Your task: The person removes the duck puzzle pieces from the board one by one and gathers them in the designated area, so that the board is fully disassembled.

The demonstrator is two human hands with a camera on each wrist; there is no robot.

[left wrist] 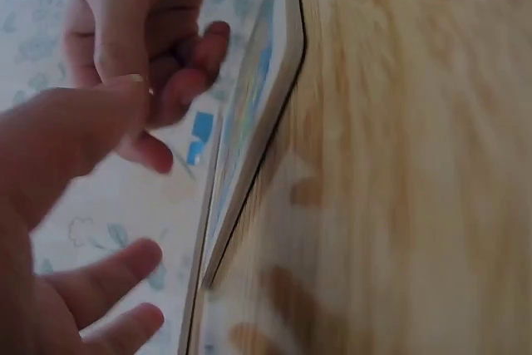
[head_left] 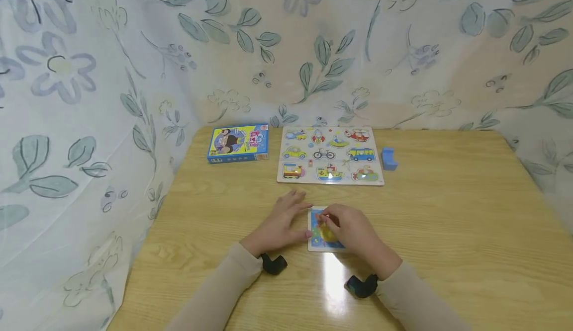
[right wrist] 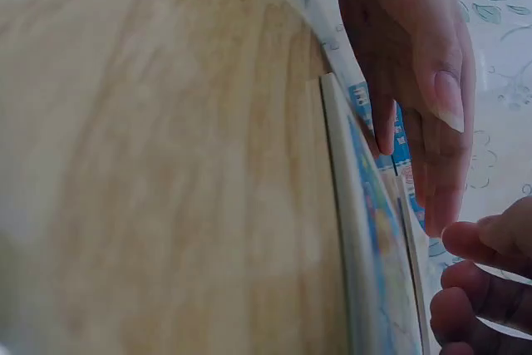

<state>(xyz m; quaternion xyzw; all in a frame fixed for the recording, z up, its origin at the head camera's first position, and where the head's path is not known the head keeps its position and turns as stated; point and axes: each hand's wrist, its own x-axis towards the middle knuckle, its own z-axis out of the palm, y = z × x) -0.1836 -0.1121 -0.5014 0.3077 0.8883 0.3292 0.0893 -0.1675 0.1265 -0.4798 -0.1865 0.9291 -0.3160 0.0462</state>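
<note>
A small square picture board (head_left: 317, 245) with a pale rim, a blue ground and a yellow figure lies flat on the table. My left hand (head_left: 279, 224) is at its left edge, fingers spread; whether they touch the board cannot be made out. Above the board's right part is my right hand (head_left: 353, 229), covering some of the picture. In the left wrist view the fingers of the right hand (left wrist: 145, 31) are loosely bent, and nothing shows between them. The right wrist view shows the left hand (right wrist: 420, 81) with long, nearly straight fingers beside the board's edge (right wrist: 342, 205).
Behind the hands lies a larger wooden vehicle puzzle board (head_left: 309, 144). A blue boxed game (head_left: 237, 143) sits to its left, a small blue block (head_left: 388, 159) to its right. A flowered cloth (head_left: 286, 47) hangs along the wooden table's (head_left: 447, 211) back and sides.
</note>
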